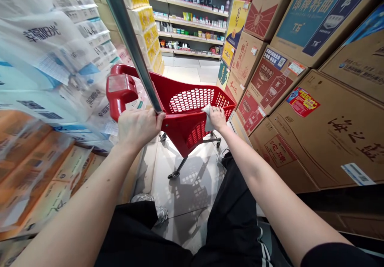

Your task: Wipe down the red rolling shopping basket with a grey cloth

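Note:
A red plastic shopping cart (186,117) with perforated sides stands on casters in front of me. My left hand (139,127) is closed on its near left corner, below the red handle (120,87); the fingertips are hidden. A grey metal pole (130,43) slants up to the left from beside that thumb. At the cart's near right rim, my right hand (217,117) presses a whitish cloth (208,125) over the edge. Part of the cloth hangs down the outside, and the fingers cover the rest.
Stacked cardboard boxes (291,127) line the right side closely. Plastic-wrapped tissue packs (54,51) and orange packs (27,151) crowd the left, with yellow packs (147,27) beyond. Shelves of toiletries (195,19) stand at the back. Light floor tiles (192,195) run beneath the cart.

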`<state>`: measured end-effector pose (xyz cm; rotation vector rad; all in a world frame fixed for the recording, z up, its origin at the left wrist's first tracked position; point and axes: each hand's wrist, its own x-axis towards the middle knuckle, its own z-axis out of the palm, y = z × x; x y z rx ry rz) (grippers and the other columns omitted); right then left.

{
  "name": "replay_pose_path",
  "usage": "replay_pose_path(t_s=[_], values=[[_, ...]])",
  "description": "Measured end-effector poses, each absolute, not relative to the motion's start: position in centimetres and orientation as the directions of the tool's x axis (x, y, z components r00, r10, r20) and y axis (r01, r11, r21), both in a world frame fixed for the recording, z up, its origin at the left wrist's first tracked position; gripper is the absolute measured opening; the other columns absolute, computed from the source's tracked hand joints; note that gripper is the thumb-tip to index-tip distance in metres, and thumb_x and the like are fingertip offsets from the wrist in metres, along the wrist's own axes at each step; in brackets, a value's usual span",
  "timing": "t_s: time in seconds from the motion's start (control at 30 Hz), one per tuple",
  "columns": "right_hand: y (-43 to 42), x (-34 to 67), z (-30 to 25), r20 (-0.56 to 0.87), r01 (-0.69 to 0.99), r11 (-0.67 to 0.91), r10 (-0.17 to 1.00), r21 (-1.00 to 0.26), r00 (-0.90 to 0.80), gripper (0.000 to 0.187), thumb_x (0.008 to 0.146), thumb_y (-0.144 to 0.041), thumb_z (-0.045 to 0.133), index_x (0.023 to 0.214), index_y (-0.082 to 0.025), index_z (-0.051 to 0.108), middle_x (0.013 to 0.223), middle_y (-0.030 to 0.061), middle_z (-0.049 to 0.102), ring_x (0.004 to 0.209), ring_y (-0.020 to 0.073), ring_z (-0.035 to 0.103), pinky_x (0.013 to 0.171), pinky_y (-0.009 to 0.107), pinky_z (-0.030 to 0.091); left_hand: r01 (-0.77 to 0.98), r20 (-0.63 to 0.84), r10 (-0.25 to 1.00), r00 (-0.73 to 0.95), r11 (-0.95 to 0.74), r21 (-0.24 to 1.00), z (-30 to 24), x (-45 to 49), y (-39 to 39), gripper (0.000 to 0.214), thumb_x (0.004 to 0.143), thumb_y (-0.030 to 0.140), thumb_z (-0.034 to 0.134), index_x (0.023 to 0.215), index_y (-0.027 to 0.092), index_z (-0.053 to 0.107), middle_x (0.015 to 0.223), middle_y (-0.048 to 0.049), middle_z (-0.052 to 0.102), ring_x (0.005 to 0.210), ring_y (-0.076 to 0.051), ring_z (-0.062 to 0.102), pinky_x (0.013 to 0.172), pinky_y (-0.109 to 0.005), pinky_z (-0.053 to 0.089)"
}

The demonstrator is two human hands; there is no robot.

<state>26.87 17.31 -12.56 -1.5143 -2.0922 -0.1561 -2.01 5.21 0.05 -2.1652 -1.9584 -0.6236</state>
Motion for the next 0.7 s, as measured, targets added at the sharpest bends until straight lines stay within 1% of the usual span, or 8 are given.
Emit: replay_pose_path(t_s=[0.07, 0.17, 0.2, 0.27, 0.33, 0.47, 0.6, 0.7], values=[[17.3, 27.1, -11.9, 0.485, 0.903, 0.393, 0.832, -0.173, -0.270, 0.040, 0.096, -0.010, 0.037, 0.132, -0.003, 0.054, 0.119, 0.0232, 0.063, 0.117, 0.0286, 0.054, 0.112, 0.054, 0.029, 0.978, 0.404, 0.913, 0.050, -0.128, 0.167, 0.0, -1.8, 5.3, 0.051, 0.083, 0.052, 0.039, 0.096, 0.013, 0.069, 0.093, -0.0219, 0.069, 0.101, -0.040, 0.061, 0.089, -0.050, 0.038], [16.3, 24.4, -10.6, 0.475, 0.824, 0.551, 0.765, -0.134, -0.434, 0.038, 0.096, -0.010, 0.038, 0.130, -0.007, 0.056, 0.120, 0.0183, 0.063, 0.116, 0.0240, 0.055, 0.116, 0.048, 0.028, 0.980, 0.417, 0.908, 0.053, -0.128, 0.152, -0.3, -1.7, 5.5, 0.053, 0.084, 0.053, 0.038, 0.096, 0.012, 0.069, 0.092, -0.0226, 0.068, 0.101, -0.041, 0.061, 0.087, -0.051, 0.038], [15.7, 23.2, -10.0, 0.478, 0.773, 0.620, 0.725, -0.138, -0.496, 0.037, 0.097, -0.012, 0.037, 0.128, -0.010, 0.057, 0.123, 0.0163, 0.063, 0.117, 0.0228, 0.054, 0.115, 0.045, 0.030, 0.981, 0.426, 0.903, 0.057, -0.129, 0.143, -0.4, -1.7, 5.5, 0.053, 0.084, 0.053, 0.038, 0.096, 0.012, 0.069, 0.091, -0.0224, 0.068, 0.101, -0.041, 0.061, 0.087, -0.051, 0.038], [14.5, 21.0, -9.0, 0.516, 0.704, 0.685, 0.679, -0.190, -0.521, 0.039, 0.098, -0.013, 0.036, 0.132, -0.013, 0.055, 0.129, 0.0143, 0.059, 0.123, 0.0217, 0.051, 0.111, 0.039, 0.037, 0.984, 0.446, 0.893, 0.068, -0.135, 0.120, -0.4, -1.7, 5.5, 0.053, 0.085, 0.053, 0.036, 0.096, 0.012, 0.069, 0.088, -0.0217, 0.068, 0.100, -0.040, 0.061, 0.086, -0.051, 0.038], [13.3, 19.5, -7.9, 0.533, 0.633, 0.731, 0.653, -0.256, -0.538, 0.039, 0.100, -0.018, 0.036, 0.134, -0.014, 0.053, 0.133, 0.0129, 0.056, 0.127, 0.0205, 0.049, 0.110, 0.037, 0.039, 0.988, 0.455, 0.886, 0.089, -0.138, 0.075, -0.3, -1.8, 5.3, 0.055, 0.087, 0.054, 0.034, 0.096, 0.012, 0.068, 0.087, -0.0203, 0.068, 0.097, -0.039, 0.061, 0.084, -0.049, 0.038], [11.5, 17.8, -6.2, 0.497, 0.544, 0.774, 0.628, -0.323, -0.599, 0.042, 0.100, -0.028, 0.040, 0.139, -0.014, 0.050, 0.144, 0.0113, 0.050, 0.136, 0.0201, 0.042, 0.114, 0.038, 0.038, 0.990, 0.426, 0.894, 0.139, -0.121, -0.069, 0.2, -2.1, 4.9, 0.063, 0.092, 0.057, 0.024, 0.095, 0.010, 0.066, 0.086, -0.0168, 0.068, 0.089, -0.033, 0.061, 0.079, -0.043, 0.036], [11.0, 16.4, -6.0, 0.518, 0.565, 0.766, 0.632, -0.307, -0.576, 0.045, 0.098, -0.023, 0.040, 0.141, -0.012, 0.048, 0.151, 0.0127, 0.042, 0.143, 0.0203, 0.034, 0.118, 0.040, 0.033, 0.993, 0.414, 0.902, 0.122, -0.113, -0.046, 0.4, -2.3, 4.7, 0.065, 0.092, 0.060, 0.024, 0.096, 0.010, 0.067, 0.080, -0.0138, 0.065, 0.086, -0.032, 0.059, 0.075, -0.041, 0.032], [12.0, 17.1, -6.9, 0.538, 0.545, 0.798, 0.587, -0.258, -0.605, 0.042, 0.100, -0.020, 0.035, 0.139, -0.014, 0.048, 0.150, 0.0119, 0.044, 0.140, 0.0169, 0.037, 0.116, 0.036, 0.035, 0.991, 0.417, 0.899, 0.134, -0.110, -0.081, 0.5, -2.4, 4.7, 0.066, 0.093, 0.060, 0.020, 0.097, 0.013, 0.066, 0.077, -0.0116, 0.064, 0.083, -0.030, 0.058, 0.073, -0.039, 0.031]])
